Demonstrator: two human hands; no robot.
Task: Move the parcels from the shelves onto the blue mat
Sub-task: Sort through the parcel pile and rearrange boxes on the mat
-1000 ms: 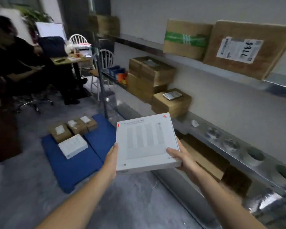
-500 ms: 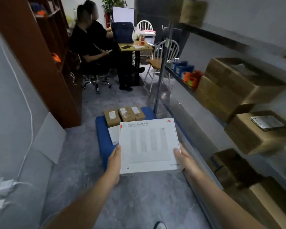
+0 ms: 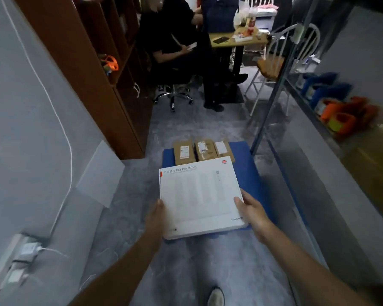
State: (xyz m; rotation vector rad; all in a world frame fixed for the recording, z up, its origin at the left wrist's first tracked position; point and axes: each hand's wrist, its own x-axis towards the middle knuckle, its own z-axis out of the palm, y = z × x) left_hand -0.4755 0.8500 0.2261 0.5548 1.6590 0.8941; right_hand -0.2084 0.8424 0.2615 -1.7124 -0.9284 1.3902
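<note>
One white box (image 3: 199,195), now nearer blue mat (image 3: 249,173)

This looks like a small office that doubles as a parcel store: a person (image 3: 170,34) sits on a swivel chair (image 3: 174,97) at a cluttered wooden worktop (image 3: 229,43) at the far end, with a white spindle-back chair (image 3: 274,60) beside it. A tall brown bookcase (image 3: 86,69) lines the left side and a metal shelf rack (image 3: 274,96) the right (its orange and blue goods (image 3: 341,117) are too blurred to name). Labelled cardboard parcels (image 3: 205,150) lie on a blue mat (image 3: 250,173) on the grey carpet (image 3: 175,127) between them.
</note>
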